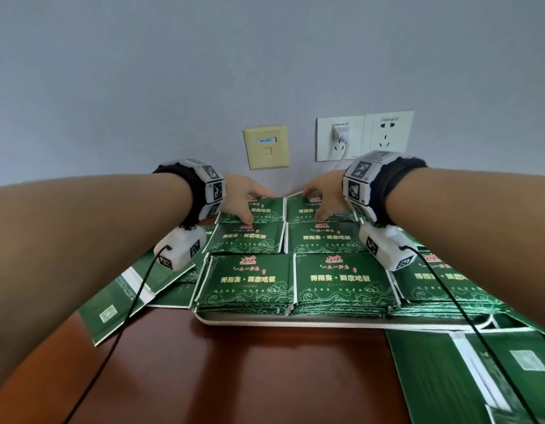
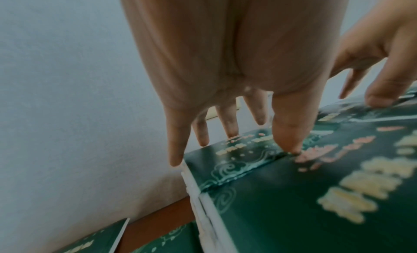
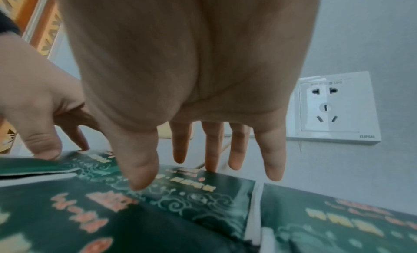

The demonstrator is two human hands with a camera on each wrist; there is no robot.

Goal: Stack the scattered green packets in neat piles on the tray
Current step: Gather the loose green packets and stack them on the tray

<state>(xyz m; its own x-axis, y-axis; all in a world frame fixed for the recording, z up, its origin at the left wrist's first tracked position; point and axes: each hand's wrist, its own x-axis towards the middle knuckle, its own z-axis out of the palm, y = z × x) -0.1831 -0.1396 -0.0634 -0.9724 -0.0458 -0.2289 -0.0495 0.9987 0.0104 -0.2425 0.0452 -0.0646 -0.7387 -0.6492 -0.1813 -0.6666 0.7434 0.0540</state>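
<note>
1. Left hand (image 1: 245, 198): fingers spread and nearly straight, thumb tip pressing the near edge of the far-left pile (image 1: 255, 213); nothing gripped.
2. Right hand (image 1: 321, 198): fingers likewise splayed, tips over the far-right pile (image 1: 311, 211) just beside the left one; thumb touching its top packet, holding nothing.
3. Green packets (image 1: 338, 278) lie in piles on the tray (image 1: 295, 320) beneath and nearer than both hands. Loose packets (image 1: 121, 301) lie off the tray outside the left forearm, and more outside and below the right.
4. Handling, judged: flat glossy sachets, light and thin, probably slippery face to face, so piles may slide if nudged sideways.
5. Hold: probably best to square a pile by pressing opposite edges with flat fingertips; lift loose ones by pinching a white sealed edge (image 2: 192, 183).
</note>
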